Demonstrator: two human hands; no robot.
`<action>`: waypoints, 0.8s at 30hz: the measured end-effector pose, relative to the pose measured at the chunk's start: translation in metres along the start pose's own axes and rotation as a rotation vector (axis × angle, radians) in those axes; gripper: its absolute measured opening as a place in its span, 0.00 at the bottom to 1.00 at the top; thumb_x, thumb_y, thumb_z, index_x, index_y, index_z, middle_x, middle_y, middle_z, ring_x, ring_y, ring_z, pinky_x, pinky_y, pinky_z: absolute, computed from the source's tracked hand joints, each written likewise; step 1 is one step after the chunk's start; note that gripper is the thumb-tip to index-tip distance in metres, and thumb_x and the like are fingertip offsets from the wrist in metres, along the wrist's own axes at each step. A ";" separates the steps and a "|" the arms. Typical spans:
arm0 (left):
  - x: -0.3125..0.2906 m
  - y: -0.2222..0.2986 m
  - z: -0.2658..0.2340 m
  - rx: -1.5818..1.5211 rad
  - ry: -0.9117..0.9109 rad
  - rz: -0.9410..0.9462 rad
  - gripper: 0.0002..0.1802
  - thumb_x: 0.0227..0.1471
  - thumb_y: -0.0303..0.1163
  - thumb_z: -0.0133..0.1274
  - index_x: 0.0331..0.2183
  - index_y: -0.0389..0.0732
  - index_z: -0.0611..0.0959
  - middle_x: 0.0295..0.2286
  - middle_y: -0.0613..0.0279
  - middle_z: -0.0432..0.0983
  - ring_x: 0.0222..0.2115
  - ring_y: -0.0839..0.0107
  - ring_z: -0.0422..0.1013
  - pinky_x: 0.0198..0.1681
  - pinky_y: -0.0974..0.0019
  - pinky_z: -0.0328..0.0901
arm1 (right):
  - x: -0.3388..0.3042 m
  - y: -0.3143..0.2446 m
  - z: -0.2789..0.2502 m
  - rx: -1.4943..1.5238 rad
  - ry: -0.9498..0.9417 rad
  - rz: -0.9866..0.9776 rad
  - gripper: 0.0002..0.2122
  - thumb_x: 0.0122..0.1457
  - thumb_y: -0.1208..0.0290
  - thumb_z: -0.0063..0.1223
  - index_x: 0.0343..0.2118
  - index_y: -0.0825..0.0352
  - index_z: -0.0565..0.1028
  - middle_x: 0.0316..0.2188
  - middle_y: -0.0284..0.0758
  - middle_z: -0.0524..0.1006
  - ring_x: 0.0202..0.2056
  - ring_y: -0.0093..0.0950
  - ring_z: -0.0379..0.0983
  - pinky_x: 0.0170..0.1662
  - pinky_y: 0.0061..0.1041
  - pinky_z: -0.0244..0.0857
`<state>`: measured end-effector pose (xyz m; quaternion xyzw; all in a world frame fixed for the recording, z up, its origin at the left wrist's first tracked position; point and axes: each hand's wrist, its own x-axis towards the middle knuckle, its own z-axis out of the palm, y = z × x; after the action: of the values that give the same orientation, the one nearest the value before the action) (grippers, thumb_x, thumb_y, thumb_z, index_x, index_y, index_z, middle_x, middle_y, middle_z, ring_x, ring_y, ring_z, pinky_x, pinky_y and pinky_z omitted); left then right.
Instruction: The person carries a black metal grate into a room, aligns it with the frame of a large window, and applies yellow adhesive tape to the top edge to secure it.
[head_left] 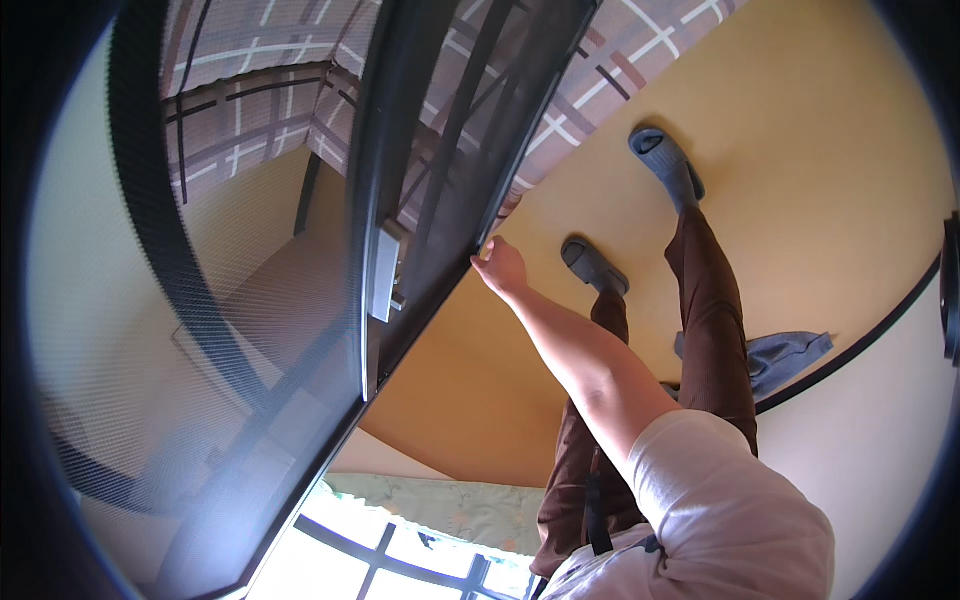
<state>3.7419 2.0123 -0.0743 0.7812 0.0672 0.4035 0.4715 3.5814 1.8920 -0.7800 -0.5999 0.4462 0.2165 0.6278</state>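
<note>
My right hand (502, 268) reaches out to the left, its fingers curled in at the long outer edge of a dark-framed window panel (440, 275). It looks closed on that edge, though some fingertips are hard to make out. A silver latch handle (384, 272) sits on the frame, left of the hand. Fine see-through mesh (270, 310) spans the left part of the panel. My left hand is out of the picture.
Plaid fabric (610, 75) hangs beyond the panel's upper end. My grey slippers (660, 160) stand on the tan floor (820, 160). A grey-blue cloth (790, 358) lies by the wall at right. A bright barred window (400, 560) shows at the bottom, beside a pale green curtain (450, 510).
</note>
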 end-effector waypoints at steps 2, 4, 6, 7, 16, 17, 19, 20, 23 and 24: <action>0.000 -0.002 0.001 0.008 -0.012 0.012 0.35 0.53 0.68 0.50 0.39 0.43 0.78 0.36 0.61 0.76 0.40 0.61 0.74 0.52 0.51 0.66 | 0.012 0.000 0.015 0.031 0.012 0.018 0.19 0.50 0.67 0.64 0.42 0.71 0.71 0.35 0.50 0.79 0.41 0.49 0.76 0.45 0.44 0.71; -0.001 -0.005 0.006 0.004 -0.023 0.020 0.35 0.53 0.68 0.50 0.39 0.43 0.78 0.36 0.61 0.76 0.40 0.62 0.74 0.52 0.51 0.66 | 0.026 0.005 0.023 0.062 0.070 0.030 0.18 0.47 0.71 0.64 0.39 0.70 0.70 0.31 0.47 0.78 0.38 0.47 0.77 0.42 0.43 0.71; 0.000 -0.007 0.006 0.013 -0.031 0.030 0.35 0.53 0.68 0.50 0.39 0.43 0.78 0.36 0.61 0.76 0.40 0.62 0.74 0.52 0.52 0.66 | 0.028 0.005 0.030 0.091 0.156 0.041 0.14 0.44 0.75 0.64 0.32 0.68 0.71 0.24 0.40 0.76 0.33 0.41 0.77 0.38 0.41 0.70; 0.000 -0.006 0.005 0.017 -0.032 0.034 0.35 0.53 0.68 0.50 0.39 0.43 0.78 0.36 0.61 0.76 0.40 0.62 0.74 0.52 0.52 0.66 | 0.028 0.006 0.032 0.084 0.151 0.024 0.14 0.44 0.75 0.65 0.32 0.68 0.71 0.24 0.40 0.77 0.32 0.41 0.77 0.38 0.40 0.70; 0.003 -0.013 0.009 0.032 -0.035 0.042 0.34 0.54 0.68 0.50 0.40 0.44 0.77 0.36 0.61 0.75 0.39 0.63 0.74 0.51 0.53 0.66 | 0.043 0.028 0.011 0.111 0.118 -0.258 0.11 0.51 0.67 0.63 0.22 0.68 0.76 0.20 0.41 0.80 0.25 0.39 0.78 0.32 0.36 0.71; 0.003 -0.013 0.010 0.034 -0.038 0.039 0.34 0.54 0.68 0.50 0.40 0.44 0.77 0.36 0.61 0.75 0.39 0.63 0.74 0.51 0.53 0.66 | 0.043 0.028 0.007 0.109 0.092 -0.262 0.12 0.53 0.64 0.63 0.21 0.68 0.76 0.21 0.42 0.80 0.26 0.41 0.78 0.33 0.38 0.71; 0.004 -0.013 0.012 0.039 -0.038 0.036 0.34 0.54 0.68 0.50 0.40 0.44 0.77 0.36 0.61 0.75 0.39 0.63 0.74 0.51 0.54 0.66 | 0.043 0.027 -0.004 0.124 0.067 -0.233 0.15 0.56 0.61 0.61 0.22 0.68 0.77 0.22 0.43 0.80 0.27 0.43 0.78 0.33 0.39 0.70; 0.003 -0.012 0.013 0.039 -0.037 0.034 0.34 0.54 0.68 0.50 0.40 0.44 0.77 0.36 0.61 0.75 0.39 0.63 0.74 0.51 0.54 0.66 | 0.042 0.025 -0.010 0.142 0.066 -0.203 0.15 0.58 0.60 0.60 0.23 0.68 0.78 0.22 0.42 0.80 0.27 0.42 0.78 0.33 0.39 0.70; 0.004 -0.007 0.010 0.023 -0.024 0.018 0.34 0.54 0.67 0.50 0.40 0.44 0.77 0.36 0.61 0.75 0.39 0.63 0.74 0.50 0.54 0.66 | 0.033 0.010 -0.042 0.162 0.146 -0.178 0.16 0.62 0.58 0.55 0.25 0.68 0.79 0.24 0.41 0.81 0.27 0.40 0.79 0.34 0.37 0.70; 0.006 -0.002 0.005 0.016 -0.013 0.008 0.34 0.54 0.67 0.50 0.40 0.44 0.77 0.36 0.61 0.75 0.39 0.64 0.74 0.50 0.55 0.66 | 0.025 0.000 -0.057 0.163 0.186 -0.185 0.17 0.63 0.58 0.54 0.26 0.68 0.79 0.25 0.41 0.81 0.27 0.40 0.79 0.34 0.37 0.70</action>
<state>3.7495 2.0129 -0.0734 0.7879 0.0640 0.3997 0.4640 3.5768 1.8317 -0.7940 -0.6031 0.4611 0.0645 0.6477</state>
